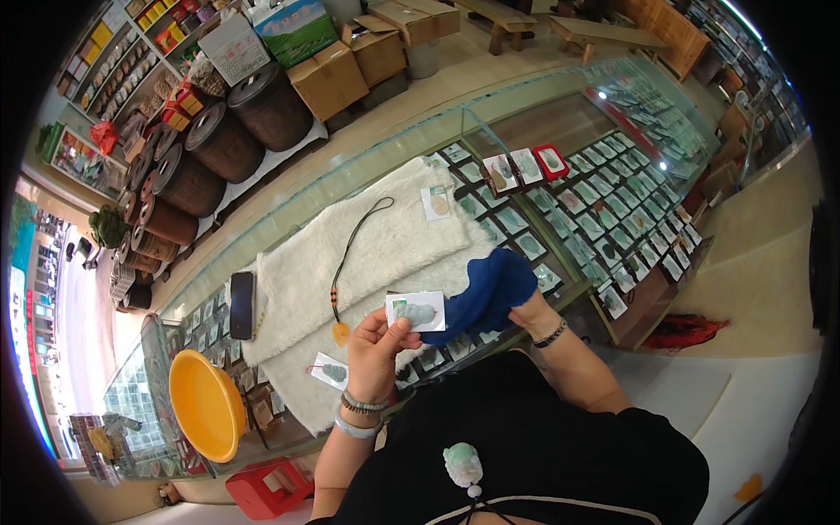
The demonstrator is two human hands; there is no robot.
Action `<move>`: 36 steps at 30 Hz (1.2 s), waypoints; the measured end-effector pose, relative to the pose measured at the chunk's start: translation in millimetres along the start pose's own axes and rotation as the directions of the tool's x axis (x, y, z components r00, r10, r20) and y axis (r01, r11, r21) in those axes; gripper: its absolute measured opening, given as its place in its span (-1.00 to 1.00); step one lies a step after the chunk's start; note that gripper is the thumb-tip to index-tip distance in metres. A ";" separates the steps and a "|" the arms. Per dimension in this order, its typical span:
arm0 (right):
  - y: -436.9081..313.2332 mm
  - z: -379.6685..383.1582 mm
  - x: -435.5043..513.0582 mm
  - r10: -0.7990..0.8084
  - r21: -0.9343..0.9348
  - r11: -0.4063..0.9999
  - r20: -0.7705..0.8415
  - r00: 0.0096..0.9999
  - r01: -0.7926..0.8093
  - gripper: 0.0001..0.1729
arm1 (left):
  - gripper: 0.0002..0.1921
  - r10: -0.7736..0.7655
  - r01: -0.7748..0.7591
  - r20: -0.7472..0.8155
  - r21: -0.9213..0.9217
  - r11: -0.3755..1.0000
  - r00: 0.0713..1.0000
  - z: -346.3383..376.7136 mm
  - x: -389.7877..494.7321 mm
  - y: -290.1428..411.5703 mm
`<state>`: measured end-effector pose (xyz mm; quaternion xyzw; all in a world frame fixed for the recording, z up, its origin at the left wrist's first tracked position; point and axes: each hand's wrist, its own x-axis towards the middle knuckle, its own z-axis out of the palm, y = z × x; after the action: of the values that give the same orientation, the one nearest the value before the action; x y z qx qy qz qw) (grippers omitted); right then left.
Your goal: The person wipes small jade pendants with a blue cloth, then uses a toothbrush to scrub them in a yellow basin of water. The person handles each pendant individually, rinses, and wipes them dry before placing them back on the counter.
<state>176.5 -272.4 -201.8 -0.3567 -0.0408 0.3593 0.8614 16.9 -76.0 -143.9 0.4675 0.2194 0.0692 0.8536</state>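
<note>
My left hand [375, 351] pinches a white card [434, 299] with a pale green carved jade pendant [417, 314] on it, thumb across its lower edge. In my right hand [527, 314] is a bunched dark blue cloth [493, 289], which hides most of the fingers. The cloth's left end reaches the card's right side. Below both hands, a white plush mat [315, 262] covers part of a glass display counter [394, 141]. On the mat lie a yellow pendant [340, 333] on a dark cord, a greenish pendant [333, 373] on a card, and a round pale pendant [439, 205].
A dark phone [242, 305] rests at the mat's left edge. Small cards and a red box [550, 162] stand on the counter's right part. A yellow basin [207, 405] is at left, above a red stool [269, 489]. Dark barrels [272, 108] line the aisle.
</note>
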 end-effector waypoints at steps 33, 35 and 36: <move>-138.7 81.8 -69.9 -0.300 -0.683 -0.675 0.598 0.743 0.277 -0.68 | -0.61 0.582 0.336 -0.342 0.934 0.122 0.738 -122.6 -25.9 -44.0; -126.1 69.8 -67.3 -0.472 -0.739 -0.668 0.508 0.720 0.083 -0.67 | -0.58 0.640 0.312 -0.294 0.946 0.088 0.710 -111.5 -25.8 -42.7; -123.1 65.6 -64.5 -0.518 -0.749 -0.662 0.475 0.711 0.018 -0.67 | -0.58 0.686 0.244 -0.199 0.969 0.032 0.700 -106.3 -21.9 -41.5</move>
<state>180.1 -335.8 -61.8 -0.9010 -0.3150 -0.2510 0.1614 -53.0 -24.4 -221.1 0.8837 0.3976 0.2070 0.1347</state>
